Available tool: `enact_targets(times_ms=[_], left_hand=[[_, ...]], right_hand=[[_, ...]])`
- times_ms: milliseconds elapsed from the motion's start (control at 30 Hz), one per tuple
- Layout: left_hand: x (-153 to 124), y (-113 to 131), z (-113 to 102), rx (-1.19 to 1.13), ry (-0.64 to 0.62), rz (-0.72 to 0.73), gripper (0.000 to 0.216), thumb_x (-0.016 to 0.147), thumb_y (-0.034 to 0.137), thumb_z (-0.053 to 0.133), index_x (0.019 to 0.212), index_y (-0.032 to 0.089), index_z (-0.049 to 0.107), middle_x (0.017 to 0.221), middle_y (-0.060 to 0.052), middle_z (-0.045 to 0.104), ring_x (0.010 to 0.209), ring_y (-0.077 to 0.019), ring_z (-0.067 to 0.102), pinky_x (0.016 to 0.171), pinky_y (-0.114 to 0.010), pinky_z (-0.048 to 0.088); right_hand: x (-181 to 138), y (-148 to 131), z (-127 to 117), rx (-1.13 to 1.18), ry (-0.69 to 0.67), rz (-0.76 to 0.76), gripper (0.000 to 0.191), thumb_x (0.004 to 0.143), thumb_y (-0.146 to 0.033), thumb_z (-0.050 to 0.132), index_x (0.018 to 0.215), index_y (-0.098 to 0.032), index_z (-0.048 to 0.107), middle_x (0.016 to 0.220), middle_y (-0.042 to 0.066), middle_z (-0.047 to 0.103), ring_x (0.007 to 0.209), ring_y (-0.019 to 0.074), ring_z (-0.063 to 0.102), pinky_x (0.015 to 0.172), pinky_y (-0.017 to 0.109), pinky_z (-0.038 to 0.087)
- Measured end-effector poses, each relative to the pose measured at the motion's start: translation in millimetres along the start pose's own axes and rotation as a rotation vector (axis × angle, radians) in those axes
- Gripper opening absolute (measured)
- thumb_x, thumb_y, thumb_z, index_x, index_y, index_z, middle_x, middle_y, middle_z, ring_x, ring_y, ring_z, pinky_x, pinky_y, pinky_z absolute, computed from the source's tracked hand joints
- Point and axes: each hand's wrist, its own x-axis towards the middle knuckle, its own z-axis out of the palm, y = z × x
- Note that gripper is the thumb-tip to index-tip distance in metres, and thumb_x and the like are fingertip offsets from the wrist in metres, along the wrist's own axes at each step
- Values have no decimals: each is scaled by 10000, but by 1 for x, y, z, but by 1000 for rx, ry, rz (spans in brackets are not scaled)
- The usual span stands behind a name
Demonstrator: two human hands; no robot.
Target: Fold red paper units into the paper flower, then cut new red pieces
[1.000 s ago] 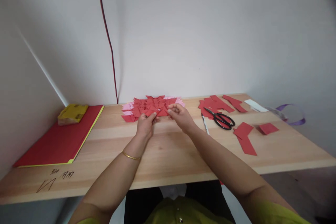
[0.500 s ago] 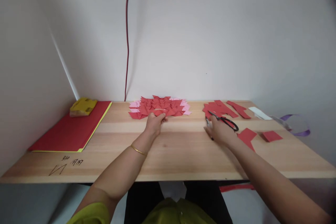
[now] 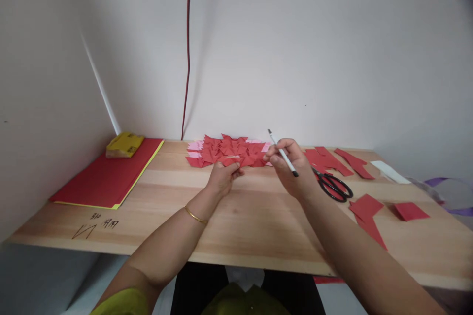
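My left hand [image 3: 221, 178] pinches a small folded red paper piece [image 3: 229, 160] just in front of a pile of folded red and pink paper pieces [image 3: 225, 150] at the back of the wooden table [image 3: 236, 216]. My right hand [image 3: 291, 167] is raised above the table to the right of the pile. Its fingers are closed on a white pen with a black tip [image 3: 282, 152], which slants up to the left.
Black scissors [image 3: 332, 185] lie right of my right hand, among red paper strips [image 3: 332, 158] and loose red cut pieces [image 3: 369, 209]. A stack of red and yellow sheets [image 3: 107, 178] with a yellow packet [image 3: 124, 144] lies at the left. A purple ribbon [image 3: 451, 194] sits far right.
My right hand left the pile, reached right to the pen beside the scissors, picked it up and brought it back toward the pile. My left hand kept its pinch on the red piece.
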Motion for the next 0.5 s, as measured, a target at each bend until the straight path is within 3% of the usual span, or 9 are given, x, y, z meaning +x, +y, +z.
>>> enact_targets(times_ms=[67,167,367,500], left_hand=[[-1,1,1,-1,-10,-5,246,539,186,776,534,123,538,529,22,545,528,-103,559,589,-268,495],[-3,4,3,3,-46,-24,194,557,194,775,635,114,617,600,-1,600,543,-100,558,590,-267,487],[-6,5,3,-17,-107,-74,193,582,215,777,702,103,675,639,-21,628,602,-112,583,664,-292,497],[-5,3,2,-53,-63,-107,208,636,285,751,691,104,666,656,-38,638,576,-112,580,646,-296,497]], right_hand=[[4,6,20,-5,22,-64,198,896,-438,465,879,-241,470,668,-31,529,647,129,565,700,298,491],[2,23,35,-164,-50,-146,376,935,-516,289,1011,-220,507,746,27,588,735,173,600,731,349,500],[-8,53,35,-468,-50,-238,297,936,-377,381,1155,-220,506,919,71,634,899,214,610,841,403,480],[-11,59,33,-473,-68,-209,359,938,-412,363,1212,-215,487,1000,91,638,950,226,615,870,415,477]])
